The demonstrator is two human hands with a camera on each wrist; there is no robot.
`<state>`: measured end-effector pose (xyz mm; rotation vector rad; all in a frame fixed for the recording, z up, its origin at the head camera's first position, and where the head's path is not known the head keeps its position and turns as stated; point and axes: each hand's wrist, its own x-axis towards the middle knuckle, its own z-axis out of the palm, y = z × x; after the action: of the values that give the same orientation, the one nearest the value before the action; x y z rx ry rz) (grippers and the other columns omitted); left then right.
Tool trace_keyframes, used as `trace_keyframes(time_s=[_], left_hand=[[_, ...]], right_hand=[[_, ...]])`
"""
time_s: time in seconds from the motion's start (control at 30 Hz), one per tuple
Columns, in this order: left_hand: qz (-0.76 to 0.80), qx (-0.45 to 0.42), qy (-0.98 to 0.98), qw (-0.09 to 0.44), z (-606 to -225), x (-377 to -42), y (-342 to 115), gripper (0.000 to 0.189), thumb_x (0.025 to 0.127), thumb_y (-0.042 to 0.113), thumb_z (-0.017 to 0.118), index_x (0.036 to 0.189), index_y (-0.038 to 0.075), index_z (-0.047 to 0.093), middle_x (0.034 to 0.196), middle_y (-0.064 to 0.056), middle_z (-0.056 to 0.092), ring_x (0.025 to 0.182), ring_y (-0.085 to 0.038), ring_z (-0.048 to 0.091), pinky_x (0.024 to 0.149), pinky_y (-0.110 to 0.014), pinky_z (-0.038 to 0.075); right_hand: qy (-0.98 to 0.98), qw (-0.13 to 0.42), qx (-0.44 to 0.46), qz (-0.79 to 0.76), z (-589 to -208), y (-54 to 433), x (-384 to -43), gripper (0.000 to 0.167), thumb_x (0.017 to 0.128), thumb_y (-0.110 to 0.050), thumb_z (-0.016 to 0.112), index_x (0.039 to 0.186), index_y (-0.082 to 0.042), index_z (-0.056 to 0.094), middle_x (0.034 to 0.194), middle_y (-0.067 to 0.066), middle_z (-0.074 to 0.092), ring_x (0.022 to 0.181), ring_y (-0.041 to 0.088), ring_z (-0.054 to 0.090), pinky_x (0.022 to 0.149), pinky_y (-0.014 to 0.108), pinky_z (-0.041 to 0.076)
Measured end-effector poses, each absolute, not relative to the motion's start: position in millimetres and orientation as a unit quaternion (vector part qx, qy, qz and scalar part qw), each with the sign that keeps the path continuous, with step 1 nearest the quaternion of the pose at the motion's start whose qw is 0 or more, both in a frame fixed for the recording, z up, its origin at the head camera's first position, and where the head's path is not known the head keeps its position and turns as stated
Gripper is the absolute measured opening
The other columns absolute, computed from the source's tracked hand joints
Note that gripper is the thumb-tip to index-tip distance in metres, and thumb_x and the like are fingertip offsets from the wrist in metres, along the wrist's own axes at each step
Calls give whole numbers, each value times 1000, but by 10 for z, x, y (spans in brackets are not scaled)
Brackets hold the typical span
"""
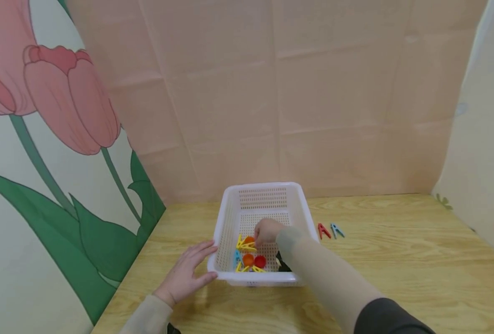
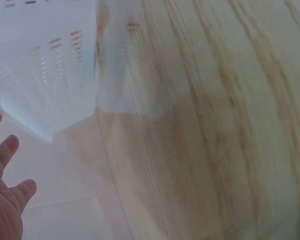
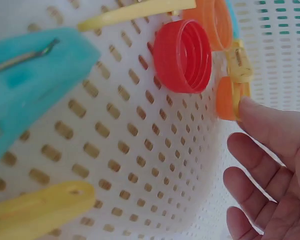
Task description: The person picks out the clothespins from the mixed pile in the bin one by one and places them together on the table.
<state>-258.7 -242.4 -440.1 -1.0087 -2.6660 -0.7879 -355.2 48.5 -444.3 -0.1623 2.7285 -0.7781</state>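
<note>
A white perforated plastic basket [image 1: 265, 185] stands on the wooden table. My left hand [image 1: 190, 266] rests at its near left corner, fingers straight and spread against the rim. Inside the basket, my right hand [image 1: 268, 230] has its thumb on a yellow clothespin [image 3: 239, 62] and seems to pinch it; the index finger is hidden. Around that hand lie more yellow clothespins [image 1: 242, 241], a light blue clothespin [image 1: 237, 256], orange bottle caps [image 1: 248, 260] and a red bottle cap [image 3: 182, 56]. A black item [image 1: 282, 263] is partly covered by the right forearm.
To the right of the basket, a red clothespin [image 1: 324, 231] and a light blue clothespin [image 1: 337, 230] lie side by side on the table [image 1: 397, 260]. Behind the table hangs a creased beige sheet [image 1: 272, 93]. A wall with painted tulips [image 1: 71, 97] rises at the left.
</note>
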Motion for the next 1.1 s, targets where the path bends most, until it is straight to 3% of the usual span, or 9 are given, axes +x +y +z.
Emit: trace_keyframes(time_s=[0.3, 0.77, 1.1], left_hand=[[-266, -342, -896, 91, -4385, -2583, -2414, 62, 87, 51, 63, 140, 21, 51, 150, 1, 41, 138, -26, 35, 111, -57, 24], [-265, -339, -899, 83, -4388, -2579, -2427, 62, 87, 52, 63, 141, 23, 50, 150, 4, 41, 138, -26, 35, 110, -56, 25], [-272, -343, -895, 89, -4388, -2577, -2431, 61, 87, 50, 64, 140, 22, 51, 150, 2, 41, 137, -28, 36, 108, -58, 28]], right_hand=[[951, 121, -61, -277, -4276, 554, -3497, 15, 79, -20, 79, 69, -18, 69, 78, -4, 65, 81, 18, 56, 85, 44, 47], [919, 92, -40, -381, -4008, 689, -3408, 8, 86, -22, 73, 81, -17, 70, 85, -2, 66, 84, 21, 56, 84, 44, 48], [907, 32, -45, -418, -3900, 759, -3382, 5, 86, -18, 72, 86, -13, 72, 87, 0, 67, 86, 22, 59, 80, 39, 50]])
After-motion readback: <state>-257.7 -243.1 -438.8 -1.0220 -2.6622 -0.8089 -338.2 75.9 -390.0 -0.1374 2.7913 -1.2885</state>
